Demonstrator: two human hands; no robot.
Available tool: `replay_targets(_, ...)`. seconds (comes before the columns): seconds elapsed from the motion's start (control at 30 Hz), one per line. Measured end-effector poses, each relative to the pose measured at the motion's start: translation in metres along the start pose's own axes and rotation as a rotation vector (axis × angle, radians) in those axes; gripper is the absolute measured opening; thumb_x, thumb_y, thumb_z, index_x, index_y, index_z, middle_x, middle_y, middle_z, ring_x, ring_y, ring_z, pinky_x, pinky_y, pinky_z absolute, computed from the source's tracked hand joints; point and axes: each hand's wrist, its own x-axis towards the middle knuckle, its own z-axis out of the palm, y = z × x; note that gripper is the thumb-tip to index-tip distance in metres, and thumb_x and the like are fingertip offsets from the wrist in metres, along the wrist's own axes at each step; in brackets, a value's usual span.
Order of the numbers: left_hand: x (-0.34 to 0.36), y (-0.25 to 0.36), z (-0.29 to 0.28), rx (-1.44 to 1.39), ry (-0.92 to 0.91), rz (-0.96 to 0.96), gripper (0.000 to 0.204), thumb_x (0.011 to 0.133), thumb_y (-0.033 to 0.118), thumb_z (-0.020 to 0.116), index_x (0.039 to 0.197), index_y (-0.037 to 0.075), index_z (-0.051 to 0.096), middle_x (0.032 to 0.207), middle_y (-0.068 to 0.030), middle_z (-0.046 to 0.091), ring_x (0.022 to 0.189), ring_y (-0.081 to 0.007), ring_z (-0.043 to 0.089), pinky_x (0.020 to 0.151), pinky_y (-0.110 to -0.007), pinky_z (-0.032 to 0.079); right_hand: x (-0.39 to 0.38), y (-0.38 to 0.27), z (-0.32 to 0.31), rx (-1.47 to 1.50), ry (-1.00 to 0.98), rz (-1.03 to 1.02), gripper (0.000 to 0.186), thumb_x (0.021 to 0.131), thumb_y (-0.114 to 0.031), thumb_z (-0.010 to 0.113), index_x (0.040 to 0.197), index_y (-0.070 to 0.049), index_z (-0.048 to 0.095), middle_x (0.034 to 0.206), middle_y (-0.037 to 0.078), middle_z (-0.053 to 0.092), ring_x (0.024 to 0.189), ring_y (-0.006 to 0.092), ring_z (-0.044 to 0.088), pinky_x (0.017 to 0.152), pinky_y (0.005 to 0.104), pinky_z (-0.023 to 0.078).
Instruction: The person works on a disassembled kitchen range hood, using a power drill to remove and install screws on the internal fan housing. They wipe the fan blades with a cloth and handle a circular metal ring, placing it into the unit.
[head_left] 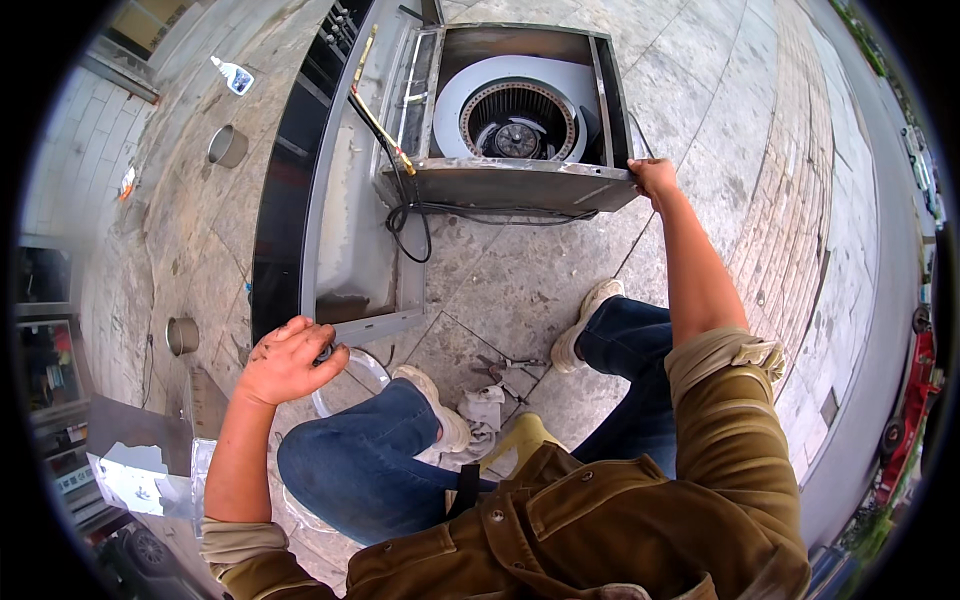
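- Gripping at two points. My right hand is closed over the near right corner of the metal casing, fingers at its rim.
- My left hand is curled round a small dark object, mostly hidden; kind not identifiable. It is well apart from the casing, at the near end of the long grey shell. Cannot tell whether it also bears on the shell.
- Position of casing: on the paved floor in front of me, open face up, with the round blower seated inside. The shell lies along its left side; whether joined or merely abutting, cannot tell.
- Black cable loops off the casing's near left corner and runs along the foot of its near wall.
- Pliers and a pale cloth lie on the floor between the casing and me. Spray bottle and two metal cups stand or lie well left of it.
- Step in hand, my judgement: steadying or shifting the casing by its corner.
- Any further shift would probably call for a second hold on the casing's left side, with the cable kept from snagging.
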Motion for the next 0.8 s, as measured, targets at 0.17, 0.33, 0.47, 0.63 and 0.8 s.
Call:
replay_targets(0.17, -0.031, -0.012, -0.010, 0.045, -0.096, -0.091, 0.029, 0.067, 0.012, 0.063, 0.095, 0.019, 0.059, 0.101, -0.0055, 0.057, 0.088, -0.0245, 0.059, 0.077, -0.034, 0.049, -0.040, -0.014, 0.015, -0.024, 0.005, -0.077, 0.020, 0.081, -0.019, 0.070, 0.077, -0.002, 0.062, 0.062, 0.002, 0.055, 0.050, 0.0119, 0.049, 0.045, 0.0266, 0.040)
replay_targets(0.33, -0.067, -0.013, -0.021, 0.041, -0.210, -0.192, 0.026, 0.070, 0.012, 0.059, 0.096, 0.017, 0.057, 0.101, -0.0048, 0.057, 0.092, -0.0257, 0.058, 0.077, -0.034, 0.049, -0.081, 0.007, 0.027, -0.035, -0.004, -0.069, 0.020, 0.083, -0.019, 0.068, 0.075, -0.002, 0.059, 0.058, 0.002, 0.053, 0.046, 0.0114, 0.045, 0.044, 0.0273, 0.038)
replay_targets(0.47, -0.084, 0.001, -0.030, 0.013, -0.283, -0.253, 0.024, 0.074, 0.014, 0.056, 0.098, 0.014, 0.056, 0.100, -0.0062, 0.058, 0.094, -0.0263, 0.057, 0.078, -0.036, 0.047, -0.123, 0.062, 0.031, 0.054, -0.026, 0.037, 0.019, 0.083, -0.020, 0.068, 0.076, -0.003, 0.060, 0.059, 0.001, 0.053, 0.046, 0.0104, 0.046, 0.045, 0.0258, 0.040)
replay_targets(0.63, -0.117, 0.015, -0.038, 0.037, -0.240, -0.354, 0.027, 0.072, 0.009, 0.057, 0.099, 0.012, 0.055, 0.100, -0.0047, 0.057, 0.090, -0.0240, 0.057, 0.074, -0.036, 0.048, -0.206, 0.118, 0.042, 0.286, 0.003, 0.079, 0.020, 0.082, -0.017, 0.069, 0.076, 0.000, 0.061, 0.062, 0.003, 0.057, 0.049, 0.0106, 0.048, 0.046, 0.0263, 0.039)
replay_targets(0.8, -0.128, 0.028, -0.047, -0.032, -0.177, -0.534, 0.029, 0.071, 0.001, 0.059, 0.099, 0.010, 0.057, 0.098, -0.0054, 0.059, 0.084, -0.0268, 0.059, 0.073, -0.037, 0.049, -0.286, 0.145, 0.045, 0.336, 0.025, 0.217, 0.020, 0.083, -0.018, 0.067, 0.076, -0.001, 0.060, 0.059, 0.002, 0.054, 0.046, 0.0108, 0.045, 0.043, 0.0259, 0.035)
